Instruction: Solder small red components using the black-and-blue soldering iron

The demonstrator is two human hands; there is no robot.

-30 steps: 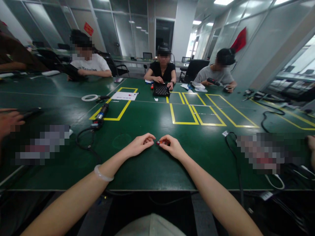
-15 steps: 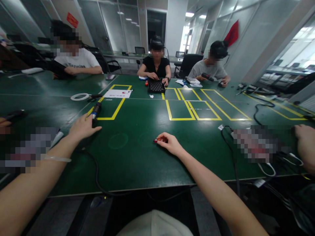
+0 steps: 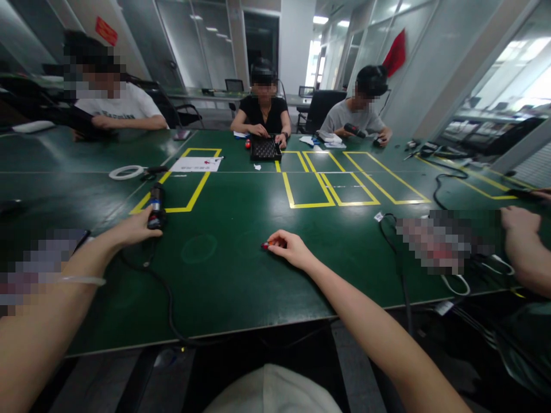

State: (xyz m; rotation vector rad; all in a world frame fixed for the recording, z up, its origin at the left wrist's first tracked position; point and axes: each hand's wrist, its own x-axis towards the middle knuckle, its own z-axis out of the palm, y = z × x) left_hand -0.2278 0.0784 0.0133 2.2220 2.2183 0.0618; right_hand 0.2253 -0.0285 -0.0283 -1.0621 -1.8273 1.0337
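Observation:
My left hand [image 3: 135, 226] is closed around a black cylindrical tool [image 3: 155, 198] with a blue band, held over the table's left part beside a yellow taped outline. The tool's exact kind is not clear. Near the middle of the green table [image 3: 232, 292], my right hand [image 3: 289, 248] pinches a small red-and-orange piece [image 3: 266, 245] between thumb and fingertips. Its red end sticks out to the left; the fingers cover the rest.
Yellow tape outlines [image 3: 312, 205] mark the far half of the table. A printed sheet [image 3: 197, 164] and coiled white cable [image 3: 127, 172] lie left. Black cord [image 3: 170, 307] runs over the near edge. Several people sit around; one handles a black tray [image 3: 266, 148].
My left hand has turned the black tool more upright and drawn it slightly nearer. My right hand keeps its pinch on the small piece. The whole view has shifted a little.

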